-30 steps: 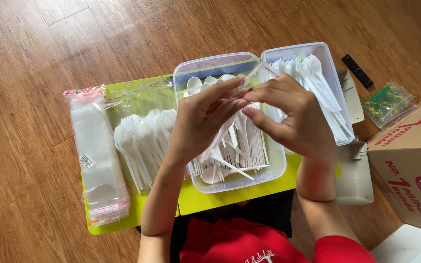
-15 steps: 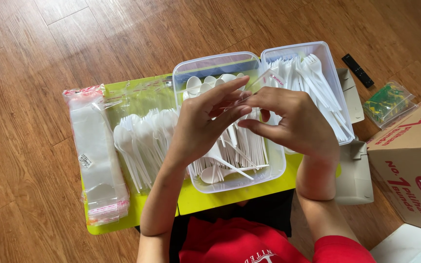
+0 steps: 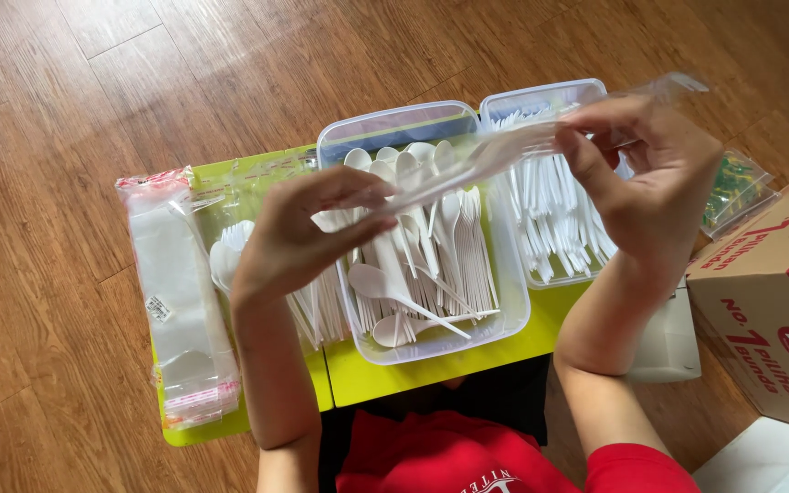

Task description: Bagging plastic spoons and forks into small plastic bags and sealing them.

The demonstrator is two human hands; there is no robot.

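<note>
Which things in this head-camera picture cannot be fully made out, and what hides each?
- Loose spoon pile: head view, mostly behind the left hand.
- Contents of the clear sleeve: blurred, between both hands' grip.
- Cardboard box: cut by the right edge.
- Small green items: too small, partly behind the right hand.

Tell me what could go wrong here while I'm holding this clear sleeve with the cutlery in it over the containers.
The clear sleeve is held level by its ends between your left hand and right hand; if either grip loosens, the white cutlery inside could slide out. It hangs above the spoon container, so dropped pieces may mix in there. The bag stack overhangs the green table edge and could slip off.
</note>
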